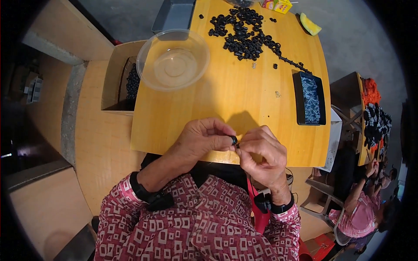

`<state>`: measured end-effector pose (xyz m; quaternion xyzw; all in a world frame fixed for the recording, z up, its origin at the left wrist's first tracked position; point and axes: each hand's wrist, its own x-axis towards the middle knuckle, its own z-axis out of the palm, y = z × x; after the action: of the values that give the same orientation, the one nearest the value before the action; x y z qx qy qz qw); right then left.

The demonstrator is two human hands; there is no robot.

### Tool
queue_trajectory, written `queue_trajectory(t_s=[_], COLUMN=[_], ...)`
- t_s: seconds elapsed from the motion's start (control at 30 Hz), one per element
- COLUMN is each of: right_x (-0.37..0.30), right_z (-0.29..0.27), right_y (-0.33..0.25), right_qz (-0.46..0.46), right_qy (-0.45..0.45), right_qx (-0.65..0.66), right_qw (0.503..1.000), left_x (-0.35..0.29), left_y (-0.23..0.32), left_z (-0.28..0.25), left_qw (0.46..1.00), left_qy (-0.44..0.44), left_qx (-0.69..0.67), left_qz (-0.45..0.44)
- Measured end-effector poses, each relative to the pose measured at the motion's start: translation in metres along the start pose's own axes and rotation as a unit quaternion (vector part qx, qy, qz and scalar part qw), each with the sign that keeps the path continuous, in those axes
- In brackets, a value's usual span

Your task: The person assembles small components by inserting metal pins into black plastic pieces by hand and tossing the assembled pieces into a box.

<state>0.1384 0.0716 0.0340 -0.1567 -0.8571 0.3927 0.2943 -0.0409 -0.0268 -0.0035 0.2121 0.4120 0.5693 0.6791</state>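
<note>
1. The yellow wooden table (244, 100) fills the middle; its near edge lies just in front of the person.
2. A co-worker (363, 213) in a pink top sits well off to the right, beside another table.
3. A clear round tub (174, 65) stands near the table's left edge; it overlaps the grey tray (174, 17) behind it in view.
4. A pile of black parts (248, 43) spreads over the far side; a thin line of them runs toward the black tray.
5. The left hand (202, 138) pinches between thumb and forefinger; the right hand (266, 153) is beside it, fingertips drawn together; exactly what they grip I cannot tell.
6. The black tray (298, 100) sits at the right edge, holding many tiny shiny pieces.
7. The small black piece (234, 140) is in the left fingertips, above the near edge, close to the right fingertips.
</note>
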Motion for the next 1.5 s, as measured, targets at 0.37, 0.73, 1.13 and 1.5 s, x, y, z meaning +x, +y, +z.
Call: queue_trajectory(t_s=[0.37, 0.73, 1.13, 1.5], right_x=[-0.009, -0.003, -0.008, -0.015], right_z=[0.006, 0.001, -0.001, 0.000], right_y=[0.001, 0.006, 0.009, 0.012], right_qz=[0.073, 0.082, 0.044, 0.028], right_qy=[0.033, 0.057, 0.067, 0.095], right_qx=[0.096, 0.062, -0.014, -0.021], right_qw=[0.992, 0.993, 0.997, 0.995], left_x=[0.002, 0.000, -0.002, -0.005], left_y=[0.004, -0.003, -0.014, -0.015], left_z=[0.000, 0.008, 0.012, 0.016], left_qw=[0.997, 0.996, 0.998, 0.995], left_qy=[0.006, 0.010, -0.012, 0.011], left_qx=[-0.081, -0.084, -0.034, 0.031], left_qz=[-0.006, 0.019, 0.043, 0.093])
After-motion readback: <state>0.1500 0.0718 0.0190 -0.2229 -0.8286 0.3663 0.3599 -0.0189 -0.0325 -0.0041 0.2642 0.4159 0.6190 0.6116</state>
